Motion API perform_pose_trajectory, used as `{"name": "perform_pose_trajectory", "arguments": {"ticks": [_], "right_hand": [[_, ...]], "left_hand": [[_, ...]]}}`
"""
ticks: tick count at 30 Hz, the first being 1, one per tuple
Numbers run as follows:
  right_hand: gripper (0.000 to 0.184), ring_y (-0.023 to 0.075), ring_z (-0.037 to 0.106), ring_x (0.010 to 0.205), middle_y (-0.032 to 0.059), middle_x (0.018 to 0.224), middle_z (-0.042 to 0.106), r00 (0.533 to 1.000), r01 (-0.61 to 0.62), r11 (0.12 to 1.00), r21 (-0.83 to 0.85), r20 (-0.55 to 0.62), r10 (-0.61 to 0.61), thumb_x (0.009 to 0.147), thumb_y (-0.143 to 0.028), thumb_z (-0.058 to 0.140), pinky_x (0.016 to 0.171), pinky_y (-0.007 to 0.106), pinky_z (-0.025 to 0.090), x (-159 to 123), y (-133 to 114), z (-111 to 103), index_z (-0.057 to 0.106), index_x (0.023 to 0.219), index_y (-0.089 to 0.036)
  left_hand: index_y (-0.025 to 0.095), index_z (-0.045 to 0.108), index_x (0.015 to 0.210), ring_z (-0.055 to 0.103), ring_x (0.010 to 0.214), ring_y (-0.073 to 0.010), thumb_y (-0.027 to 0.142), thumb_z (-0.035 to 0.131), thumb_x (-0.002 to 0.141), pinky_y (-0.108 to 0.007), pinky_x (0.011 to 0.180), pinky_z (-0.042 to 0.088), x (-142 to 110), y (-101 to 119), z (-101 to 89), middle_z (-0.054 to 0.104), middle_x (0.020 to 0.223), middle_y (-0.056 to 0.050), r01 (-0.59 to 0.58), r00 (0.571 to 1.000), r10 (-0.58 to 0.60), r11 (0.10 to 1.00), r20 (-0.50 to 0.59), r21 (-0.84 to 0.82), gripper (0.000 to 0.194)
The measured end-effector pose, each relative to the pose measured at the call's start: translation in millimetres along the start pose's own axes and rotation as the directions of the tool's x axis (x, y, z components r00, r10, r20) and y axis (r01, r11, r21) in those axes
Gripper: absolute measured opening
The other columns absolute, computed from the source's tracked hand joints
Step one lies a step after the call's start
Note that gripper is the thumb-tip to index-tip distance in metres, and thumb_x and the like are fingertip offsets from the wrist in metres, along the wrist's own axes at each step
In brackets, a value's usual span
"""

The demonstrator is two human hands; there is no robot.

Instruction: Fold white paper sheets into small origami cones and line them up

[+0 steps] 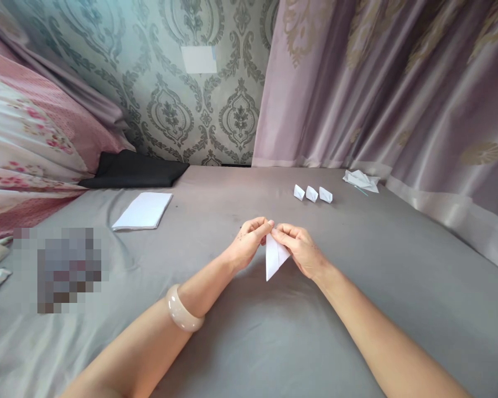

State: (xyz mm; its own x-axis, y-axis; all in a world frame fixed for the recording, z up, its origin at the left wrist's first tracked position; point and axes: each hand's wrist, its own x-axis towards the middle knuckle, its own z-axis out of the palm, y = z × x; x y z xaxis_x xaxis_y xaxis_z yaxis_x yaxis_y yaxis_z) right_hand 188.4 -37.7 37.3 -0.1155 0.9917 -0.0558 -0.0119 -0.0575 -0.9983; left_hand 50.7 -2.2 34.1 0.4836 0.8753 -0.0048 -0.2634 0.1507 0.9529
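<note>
A folded white sheet of paper (275, 255), narrowing to a point at its lower end, hangs between my two hands. My left hand (251, 237) pinches its upper left edge, thumb against fingers. From the other side my right hand (301, 246) grips the upper right part, its thumb lying across the paper's front. The fingertips of both hands almost meet at the top, and they cover that part of the folds. Beyond my hands, three small folded paper pieces (311, 193) stand in a row on the grey sheet (240, 342).
To the left lies a stack of white paper (143, 211), with a black cloth (136, 170) behind it. Crumpled white paper (362, 180) and a thin green stick (361, 190) are at the far right, by the curtain (336, 83). A blurred patch (70, 268) hides something at left.
</note>
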Motion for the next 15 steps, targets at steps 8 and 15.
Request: {"name": "perform_pose_trajectory", "arguments": {"ticks": [8,15], "right_hand": [[0.034,0.0103,0.042,0.054,-0.0033,0.058,0.051,0.998,-0.024,1.0,-0.007,-0.058,0.024,0.073,-0.051,0.065,0.053,0.025,0.031,4,6,-1,0.057,0.064,-0.018],[0.034,0.0123,0.047,0.06,-0.002,0.062,0.059,0.995,-0.054,0.991,-0.127,-0.094,0.042,0.071,-0.051,0.065,0.06,0.026,0.035,7,15,-1,0.067,0.071,-0.017]], "left_hand": [[0.018,0.043,0.059,0.031,0.053,-0.0091,0.051,0.057,0.078,-0.025,0.052,0.024,7,-11,-6.7,0.034,0.055,0.004,-0.104,0.99,0.126,0.952,-0.059,0.287,0.041],[0.02,0.038,0.058,0.032,0.054,-0.0107,0.036,0.047,0.085,-0.026,0.054,0.023,10,-16,-15.1,0.036,0.054,0.004,-0.173,0.964,0.264,0.716,-0.033,0.676,0.033]]}}
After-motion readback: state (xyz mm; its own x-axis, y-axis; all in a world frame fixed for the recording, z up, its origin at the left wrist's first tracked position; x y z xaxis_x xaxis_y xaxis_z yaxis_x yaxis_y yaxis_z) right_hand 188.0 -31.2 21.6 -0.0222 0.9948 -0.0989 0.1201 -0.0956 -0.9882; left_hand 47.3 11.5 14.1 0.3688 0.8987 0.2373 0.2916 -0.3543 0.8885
